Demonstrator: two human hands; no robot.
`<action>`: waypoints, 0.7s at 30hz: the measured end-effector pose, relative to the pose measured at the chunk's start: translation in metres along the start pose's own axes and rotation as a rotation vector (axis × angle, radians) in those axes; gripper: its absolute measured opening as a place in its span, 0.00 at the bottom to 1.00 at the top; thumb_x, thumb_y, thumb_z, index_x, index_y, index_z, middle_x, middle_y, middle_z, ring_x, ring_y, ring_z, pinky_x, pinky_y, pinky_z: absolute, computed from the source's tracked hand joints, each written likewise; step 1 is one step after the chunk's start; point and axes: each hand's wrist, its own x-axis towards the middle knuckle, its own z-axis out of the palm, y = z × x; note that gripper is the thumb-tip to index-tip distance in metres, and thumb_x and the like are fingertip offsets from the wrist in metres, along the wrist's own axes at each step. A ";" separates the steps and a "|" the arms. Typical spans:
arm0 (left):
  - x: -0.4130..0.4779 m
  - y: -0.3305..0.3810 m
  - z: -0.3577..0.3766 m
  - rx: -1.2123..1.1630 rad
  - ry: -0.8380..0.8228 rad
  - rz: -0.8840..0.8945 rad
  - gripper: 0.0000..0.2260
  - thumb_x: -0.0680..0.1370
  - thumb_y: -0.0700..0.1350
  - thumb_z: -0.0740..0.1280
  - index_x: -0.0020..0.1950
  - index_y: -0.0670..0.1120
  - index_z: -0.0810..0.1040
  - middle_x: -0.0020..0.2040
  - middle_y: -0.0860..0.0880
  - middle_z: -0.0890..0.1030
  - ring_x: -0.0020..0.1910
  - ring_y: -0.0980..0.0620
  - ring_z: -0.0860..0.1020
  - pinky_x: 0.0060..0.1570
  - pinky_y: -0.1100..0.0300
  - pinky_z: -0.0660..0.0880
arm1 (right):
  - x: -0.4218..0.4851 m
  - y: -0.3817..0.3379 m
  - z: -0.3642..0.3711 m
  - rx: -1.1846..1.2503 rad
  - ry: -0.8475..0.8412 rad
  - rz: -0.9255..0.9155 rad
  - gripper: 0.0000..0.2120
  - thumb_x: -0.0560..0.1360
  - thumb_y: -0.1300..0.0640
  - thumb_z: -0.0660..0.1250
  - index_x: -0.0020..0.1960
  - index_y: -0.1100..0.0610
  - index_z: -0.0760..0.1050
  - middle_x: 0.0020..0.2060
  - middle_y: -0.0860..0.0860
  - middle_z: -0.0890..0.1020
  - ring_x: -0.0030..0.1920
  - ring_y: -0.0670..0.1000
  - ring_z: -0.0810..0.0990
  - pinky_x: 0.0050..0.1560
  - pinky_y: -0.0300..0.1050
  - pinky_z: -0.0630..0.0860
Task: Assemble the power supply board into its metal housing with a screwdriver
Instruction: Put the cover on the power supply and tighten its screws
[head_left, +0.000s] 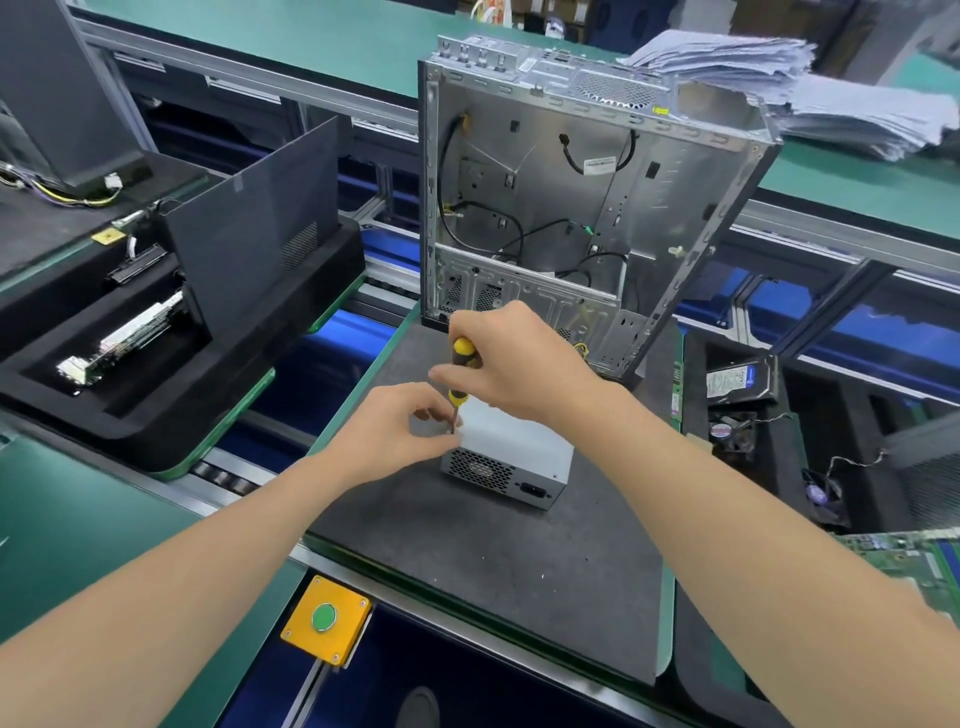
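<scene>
The housing (511, 441) sits on the dark mat (493, 561), before an open case (571, 208). The right hand (514, 358) grips the screwdriver (460, 374) upright while the left hand (400, 431) pinches at its tip, apparently seating a screw; next comes driving it straight.

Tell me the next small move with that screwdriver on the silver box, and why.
Probably turn the handle with the right hand, driving whatever screw sits under the tip. The right hand grips the screwdriver upright, its shaft meets the top of the metal housing near the left front corner, and the left hand pinches the shaft's lower end, steadying it. The screw itself is hidden.
</scene>
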 end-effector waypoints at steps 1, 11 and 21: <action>0.000 0.002 0.001 -0.049 0.017 -0.043 0.07 0.72 0.49 0.80 0.44 0.57 0.84 0.44 0.61 0.84 0.47 0.59 0.82 0.48 0.71 0.72 | 0.002 -0.001 0.002 -0.034 0.018 0.054 0.20 0.78 0.44 0.71 0.38 0.55 0.67 0.31 0.50 0.73 0.35 0.56 0.75 0.32 0.47 0.68; 0.006 0.007 -0.002 -0.014 -0.066 -0.056 0.09 0.72 0.48 0.80 0.43 0.59 0.81 0.39 0.63 0.84 0.43 0.62 0.83 0.46 0.72 0.73 | 0.004 -0.005 -0.020 -0.145 -0.150 -0.160 0.07 0.80 0.48 0.68 0.50 0.52 0.79 0.47 0.47 0.78 0.45 0.51 0.75 0.44 0.51 0.76; 0.001 0.009 0.001 -0.078 -0.002 -0.122 0.05 0.72 0.51 0.79 0.45 0.55 0.85 0.41 0.61 0.85 0.45 0.61 0.83 0.47 0.75 0.72 | 0.006 -0.021 -0.007 -0.246 -0.120 0.081 0.22 0.81 0.44 0.66 0.35 0.56 0.65 0.31 0.50 0.67 0.36 0.59 0.74 0.31 0.45 0.62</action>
